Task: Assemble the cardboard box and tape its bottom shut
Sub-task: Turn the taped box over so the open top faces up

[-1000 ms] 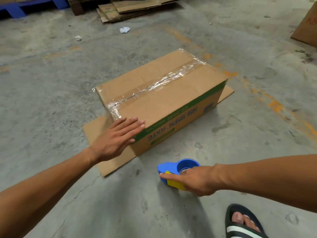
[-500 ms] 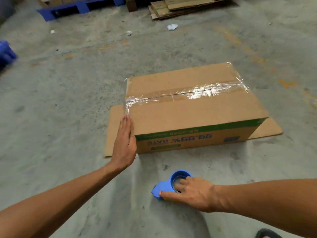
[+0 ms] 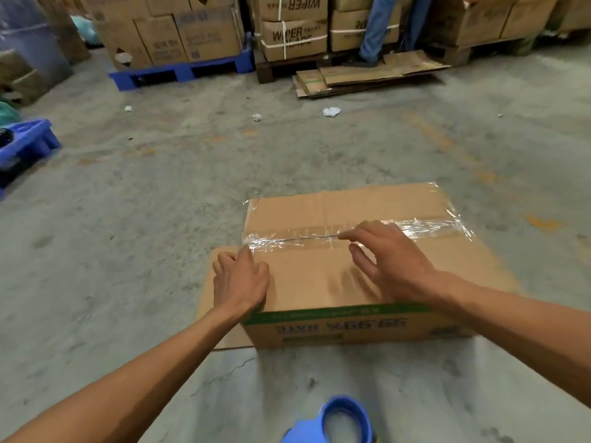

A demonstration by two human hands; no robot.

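The brown cardboard box (image 3: 323,282) stands upside down on the concrete floor, its green-striped printed side facing me. Clear tape (image 3: 428,227) runs along the seam of the upward-facing flaps. My left hand (image 3: 240,279) rests on the box's near-left top corner, fingers curled over the left end of the tape. My right hand (image 3: 383,254) hovers spread over the middle of the top, fingertips at the seam, holding nothing. The blue tape dispenser (image 3: 339,420) lies on the floor close in front of me, apart from both hands.
A flat cardboard sheet (image 3: 208,302) lies under the box. Stacked cartons on a blue pallet (image 3: 179,70) and a wooden pallet line the far side, with flattened cardboard (image 3: 361,76) and a person's legs (image 3: 374,30) there. A blue crate (image 3: 25,145) sits left. Paper scraps dot the floor.
My right hand let go of the tape dispenser and moved up onto the box top. My left hand shifted from the box's left side onto its top corner. The view tilted up.
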